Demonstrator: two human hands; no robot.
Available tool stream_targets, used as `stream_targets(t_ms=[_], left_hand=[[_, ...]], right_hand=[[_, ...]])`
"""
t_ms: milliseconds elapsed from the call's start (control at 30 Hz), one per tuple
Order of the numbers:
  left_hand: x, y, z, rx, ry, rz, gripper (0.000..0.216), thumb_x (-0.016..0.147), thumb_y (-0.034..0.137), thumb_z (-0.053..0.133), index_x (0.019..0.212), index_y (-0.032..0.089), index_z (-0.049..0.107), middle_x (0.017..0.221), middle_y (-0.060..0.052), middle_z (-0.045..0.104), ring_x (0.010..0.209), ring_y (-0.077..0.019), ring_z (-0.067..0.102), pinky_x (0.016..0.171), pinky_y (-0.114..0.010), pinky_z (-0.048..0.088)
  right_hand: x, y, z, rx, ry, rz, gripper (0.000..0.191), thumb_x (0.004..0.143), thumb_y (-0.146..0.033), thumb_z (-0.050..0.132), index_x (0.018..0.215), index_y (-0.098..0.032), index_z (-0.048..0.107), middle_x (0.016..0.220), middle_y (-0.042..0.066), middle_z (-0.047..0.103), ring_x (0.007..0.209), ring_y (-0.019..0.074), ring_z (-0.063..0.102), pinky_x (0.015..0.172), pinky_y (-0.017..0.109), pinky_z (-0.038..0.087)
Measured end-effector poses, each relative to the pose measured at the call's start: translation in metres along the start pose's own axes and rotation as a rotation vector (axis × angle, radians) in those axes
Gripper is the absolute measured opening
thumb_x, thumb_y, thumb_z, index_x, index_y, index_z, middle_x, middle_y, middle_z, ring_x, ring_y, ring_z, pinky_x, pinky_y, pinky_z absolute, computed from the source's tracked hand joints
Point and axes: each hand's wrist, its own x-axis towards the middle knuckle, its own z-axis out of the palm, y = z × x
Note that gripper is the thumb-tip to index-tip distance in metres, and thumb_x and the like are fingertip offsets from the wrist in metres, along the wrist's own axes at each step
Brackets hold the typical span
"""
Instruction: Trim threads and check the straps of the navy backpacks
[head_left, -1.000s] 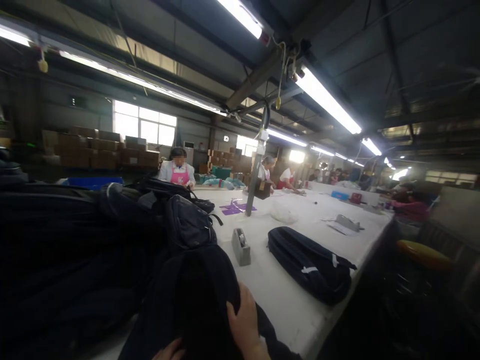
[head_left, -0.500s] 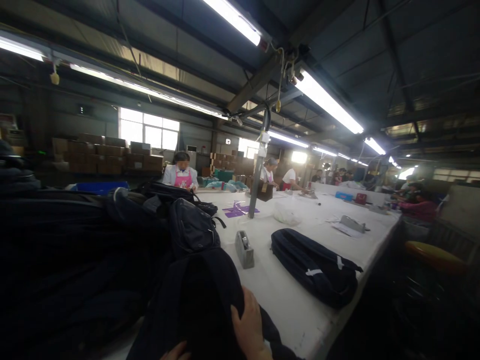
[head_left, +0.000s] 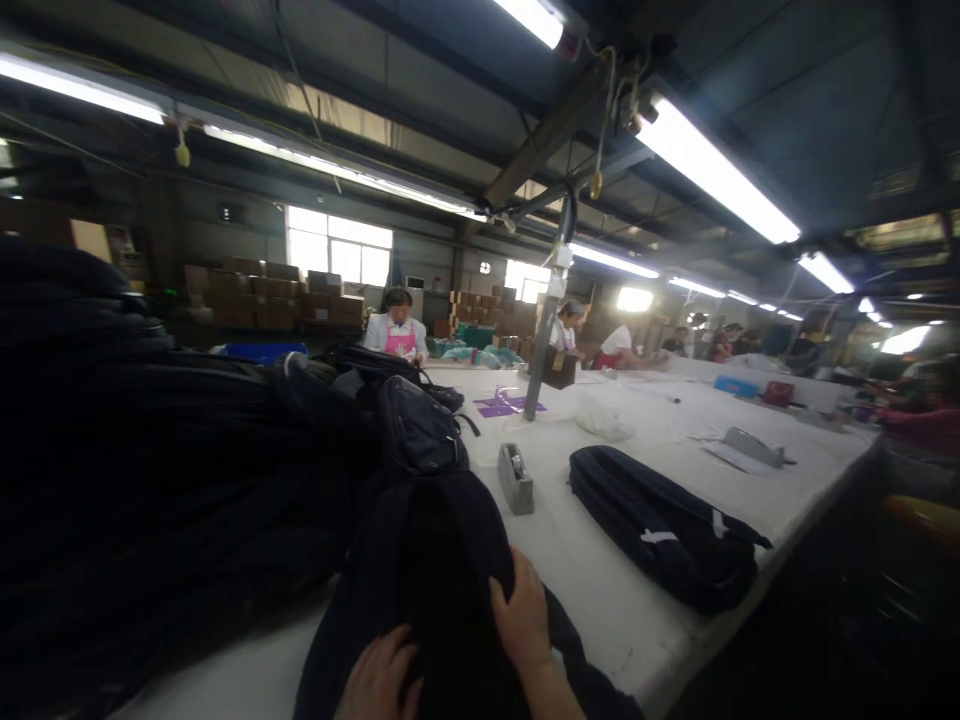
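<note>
A dark navy backpack (head_left: 442,530) lies in front of me on the white table, its shoulder straps facing up. My right hand (head_left: 525,612) is closed on the backpack's right side by the strap, thumb on the near face and fingers over the edge. At the bottom of the view my left hand (head_left: 379,678) rests on the backpack's lower left part, fingers stretched out and slightly bent. Just beyond it lies another dark backpack (head_left: 424,425). To the right, a third navy backpack (head_left: 660,525) with white tags on its straps lies on the table.
A big heap of dark bags (head_left: 187,500) fills the left side. A grey tape dispenser (head_left: 516,480) stands near a metal post (head_left: 547,340). Purple plastic (head_left: 502,403), a clear bag (head_left: 602,415) and another dispenser (head_left: 752,447) lie farther along. Several co-workers stand around the table (head_left: 600,600).
The view has swung left, so things appear farther right. My left hand has come up further into view onto the backpack. My right hand keeps its hold on the backpack's side.
</note>
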Motion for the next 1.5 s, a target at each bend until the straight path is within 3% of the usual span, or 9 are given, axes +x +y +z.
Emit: stream_targets(t_ms=[133,267,600,867,1233,1333,1433,1500], left_hand=[[-0.004,0.028,-0.029,-0.072,-0.081,-0.125,0.035,0.085,0.023,0.050,0.115,0.018,0.066,0.133,-0.010,0.058,0.125,-0.0264,0.053,0.111,-0.048,0.040],[-0.005,0.036,-0.041,-0.177,-0.079,-0.166,0.032,0.084,0.020,0.052,0.113,0.016,0.065,0.133,-0.011,0.057,0.127,-0.0246,0.050,0.115,-0.047,0.033],[-0.007,0.034,-0.040,-0.291,-0.067,-0.184,0.030,0.085,0.028,0.056,0.111,0.017,0.064,0.130,-0.009,0.056,0.125,-0.0223,0.048,0.116,-0.042,0.028],[0.010,0.023,-0.032,-0.303,-0.042,-0.164,0.027,0.087,0.033,0.054,0.105,0.016,0.065,0.117,-0.006,0.062,0.111,-0.0198,0.054,0.111,-0.038,0.033],[0.037,0.008,-0.022,-0.407,0.038,-0.233,0.019,0.084,0.024,0.054,0.095,0.016,0.067,0.107,-0.005,0.063,0.105,-0.0194,0.054,0.106,-0.038,0.037],[0.035,0.006,-0.021,-0.411,0.033,-0.239,0.020,0.084,0.025,0.054,0.095,0.016,0.068,0.107,-0.006,0.063,0.106,-0.0205,0.054,0.106,-0.040,0.037],[0.032,0.009,-0.019,-0.421,0.021,-0.219,0.022,0.084,0.027,0.054,0.098,0.016,0.067,0.110,-0.007,0.063,0.108,-0.0215,0.054,0.106,-0.040,0.037],[0.029,0.010,-0.018,-0.454,0.033,-0.212,0.026,0.084,0.031,0.056,0.104,0.018,0.066,0.114,-0.007,0.063,0.110,-0.0215,0.054,0.106,-0.039,0.038]], right_hand=[[0.000,0.002,-0.005,0.001,-0.059,0.016,0.058,0.087,-0.042,0.043,0.128,-0.003,0.050,0.125,0.023,0.058,0.120,0.0340,0.052,0.103,0.048,0.041],[0.003,0.001,-0.009,0.012,-0.102,0.024,0.064,0.086,-0.049,0.042,0.129,-0.002,0.049,0.126,0.024,0.056,0.119,0.0354,0.051,0.102,0.049,0.040],[0.004,0.006,-0.012,-0.046,-0.145,-0.008,0.069,0.085,-0.055,0.040,0.131,-0.005,0.048,0.123,0.024,0.057,0.115,0.0363,0.052,0.099,0.050,0.043],[0.029,0.021,0.012,-0.196,-0.310,0.082,0.080,0.082,-0.066,0.037,0.133,-0.006,0.049,0.122,0.025,0.058,0.111,0.0440,0.055,0.094,0.057,0.046],[0.054,0.014,0.037,-0.159,-0.247,0.042,0.077,0.082,-0.061,0.039,0.129,-0.002,0.051,0.120,0.026,0.059,0.113,0.0408,0.055,0.098,0.054,0.045],[0.050,0.005,0.035,-0.179,-0.157,-0.069,0.075,0.084,-0.057,0.039,0.128,0.002,0.051,0.120,0.029,0.058,0.113,0.0427,0.055,0.096,0.055,0.045],[0.035,-0.001,0.038,-0.171,-0.014,-0.322,0.070,0.086,-0.050,0.044,0.135,0.000,0.046,0.138,0.027,0.047,0.128,0.0404,0.044,0.105,0.054,0.038],[0.024,0.003,0.048,-0.141,-0.105,-0.572,0.064,0.085,-0.048,0.047,0.134,-0.008,0.050,0.141,0.021,0.048,0.131,0.0381,0.043,0.105,0.054,0.038]])
